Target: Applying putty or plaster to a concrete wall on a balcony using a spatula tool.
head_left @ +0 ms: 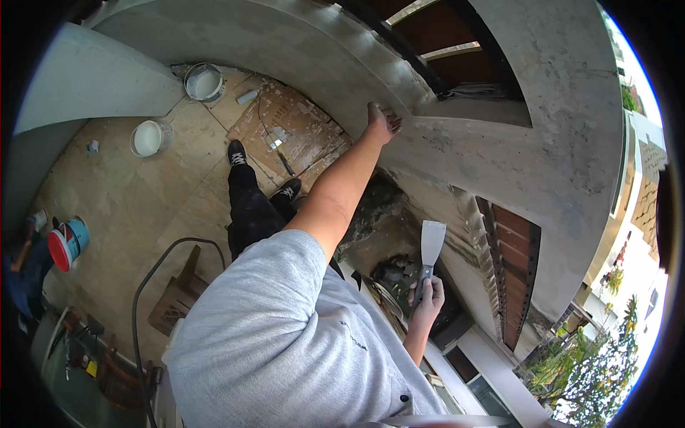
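My left arm stretches out to the grey plastered wall (471,153). At its end my left hand (385,123) is open, fingers apart, against or very close to the wall just below the louvered opening (449,39). Lower on the right, my right hand (427,296) grips the dark handle of a putty knife (432,244). Its broad metal blade points up, away from the wrist, and stands apart from the wall. Pale smears mark the blade. A second louvered opening (510,264) lies to the right of the knife.
Two buckets, one pale (148,138) and one further back (204,83), stand on the tiled floor. Stained cardboard (285,121) lies by my shoes, with another scraper (285,164) on it. A wooden chair (175,292), black hose (137,307) and red-and-blue bucket (64,246) are at left, near a person in blue.
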The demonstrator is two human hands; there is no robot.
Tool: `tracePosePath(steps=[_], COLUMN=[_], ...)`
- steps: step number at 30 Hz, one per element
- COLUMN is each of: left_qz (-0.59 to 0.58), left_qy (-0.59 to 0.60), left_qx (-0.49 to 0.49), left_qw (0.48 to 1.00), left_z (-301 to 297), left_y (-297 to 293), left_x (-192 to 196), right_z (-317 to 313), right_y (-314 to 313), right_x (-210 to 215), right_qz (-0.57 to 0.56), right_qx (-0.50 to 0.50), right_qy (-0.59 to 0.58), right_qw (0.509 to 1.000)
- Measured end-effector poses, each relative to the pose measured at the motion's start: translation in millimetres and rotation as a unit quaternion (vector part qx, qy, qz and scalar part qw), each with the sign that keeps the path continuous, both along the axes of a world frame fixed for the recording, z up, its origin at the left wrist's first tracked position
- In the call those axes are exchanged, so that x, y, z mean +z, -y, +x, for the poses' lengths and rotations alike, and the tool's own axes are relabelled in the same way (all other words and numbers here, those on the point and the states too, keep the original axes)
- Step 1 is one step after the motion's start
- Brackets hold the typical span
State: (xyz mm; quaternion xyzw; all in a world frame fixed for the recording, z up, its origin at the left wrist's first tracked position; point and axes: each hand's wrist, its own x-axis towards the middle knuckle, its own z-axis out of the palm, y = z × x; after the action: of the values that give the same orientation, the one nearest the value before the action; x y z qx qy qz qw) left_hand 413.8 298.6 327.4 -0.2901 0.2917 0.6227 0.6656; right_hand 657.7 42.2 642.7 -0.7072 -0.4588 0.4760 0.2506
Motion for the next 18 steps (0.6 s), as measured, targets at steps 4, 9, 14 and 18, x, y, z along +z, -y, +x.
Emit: tracePosePath(steps=[4,9,14,18], left_qz=[0.091,0.089,0.030,0.018], left_qy=[0.105,0.057,0.022,0.074], left_qx=[0.051,0.035,0.002,0.020], left_qw=[0.989,0.994,0.999,0.997], left_z=[-11.5,1.7,71.4,144.4], left_y=[11.9,37.9,0.2,-18.2], left_x=[9.3,-16.9,21.9,89.5], right_z=[1.3,-0.5,6.1,17.3], right_y=[5.5,8.2,7.4,13.8], right_x=[-1.2,0.0,-2.6,-0.3], right_qz=[-0.002,-0.012,-0.004,0.025], right_qx=[-0.015,-0.018,-0.047,-0.060], right_qy=[-0.012,-0.017,-0.041,-0.042], right_qw=[1.000,1.000,0.998,0.997])
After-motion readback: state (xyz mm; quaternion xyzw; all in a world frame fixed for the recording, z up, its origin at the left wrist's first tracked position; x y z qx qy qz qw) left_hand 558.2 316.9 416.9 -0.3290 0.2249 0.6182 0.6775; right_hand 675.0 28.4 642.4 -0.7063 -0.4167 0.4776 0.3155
